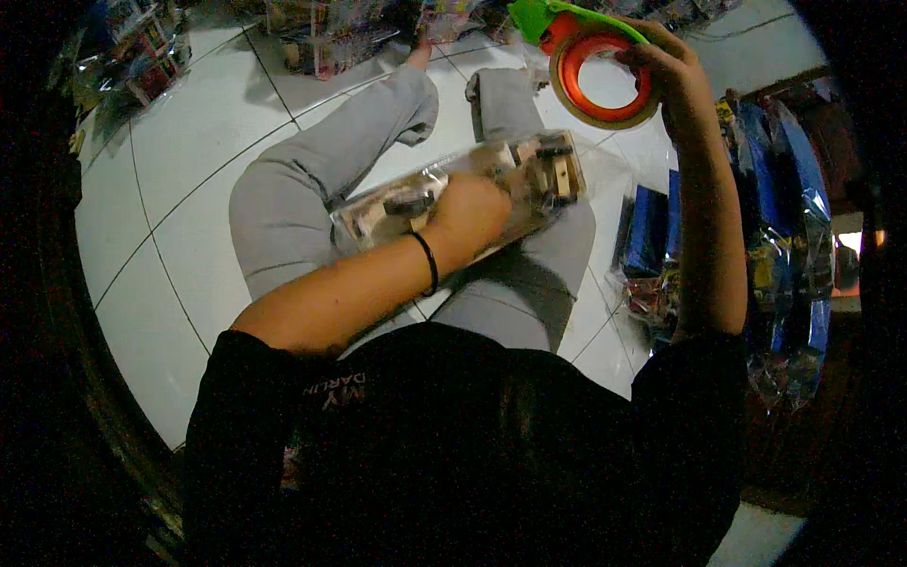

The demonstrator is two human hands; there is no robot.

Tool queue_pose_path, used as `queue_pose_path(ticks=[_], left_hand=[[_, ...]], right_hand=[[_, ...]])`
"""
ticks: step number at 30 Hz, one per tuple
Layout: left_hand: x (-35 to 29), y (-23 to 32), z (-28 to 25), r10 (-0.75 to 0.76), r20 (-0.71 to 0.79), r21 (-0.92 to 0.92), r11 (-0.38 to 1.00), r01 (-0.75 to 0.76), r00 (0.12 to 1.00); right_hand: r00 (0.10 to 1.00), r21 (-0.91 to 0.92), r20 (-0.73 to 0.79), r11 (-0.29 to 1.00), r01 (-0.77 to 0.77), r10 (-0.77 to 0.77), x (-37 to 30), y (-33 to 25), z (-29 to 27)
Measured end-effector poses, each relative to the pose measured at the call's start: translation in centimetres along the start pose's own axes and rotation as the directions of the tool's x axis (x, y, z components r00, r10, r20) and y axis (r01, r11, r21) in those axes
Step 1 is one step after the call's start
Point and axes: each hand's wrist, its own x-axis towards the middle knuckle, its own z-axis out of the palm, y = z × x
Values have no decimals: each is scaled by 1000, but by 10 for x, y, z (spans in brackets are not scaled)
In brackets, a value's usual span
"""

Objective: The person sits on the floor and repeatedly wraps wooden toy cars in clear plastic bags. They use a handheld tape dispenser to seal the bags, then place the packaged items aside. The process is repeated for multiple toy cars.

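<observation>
A long, clear plastic-wrapped package (378, 214) lies slanted across my grey-trousered legs. Brown and black parts show through its film, but I cannot make out what they are. My left hand (472, 215) rests on the middle of it, its fingers curled and partly blurred; whether they pinch anything is hidden. Raised at the upper right, my right hand (666, 71) grips a green tape dispenser (605, 21). A roll of tape (570, 80) with an orange inner ring sits in the dispenser, apart from the package.
White floor tiles (179, 236) surround my legs. Several plastic-wrapped packages (326, 38) lie beyond my feet, with another pile (142, 61) at the far left. Blue wrapped packages (647, 227) stand to the right, beside a taller blue stack (784, 189).
</observation>
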Motion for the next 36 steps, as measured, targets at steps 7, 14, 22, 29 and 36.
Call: queue_pose_path(ticks=[7,14,22,29,36], left_hand=[[-28,9,-32,14,-153,-143,989,-36,988],[-31,-51,-96,-587,-441,-870,464,-164,679],[-9,-34,-103,-202,-735,-415,889,-193,648],[-7,-22,-111,79,-767,-149,943,-297,637],[8,-48,-139,-147,-408,-728,647,-225,901]], right_hand=[[935,728,15,637,-253,354,-26,31,16],[927,981,125,94,-168,353,-126,57,57],[935,988,119,-129,-80,333,-171,56,74],[941,974,111,-225,-38,320,-191,73,70],[917,962,228,-224,-159,328,-210,91,68]])
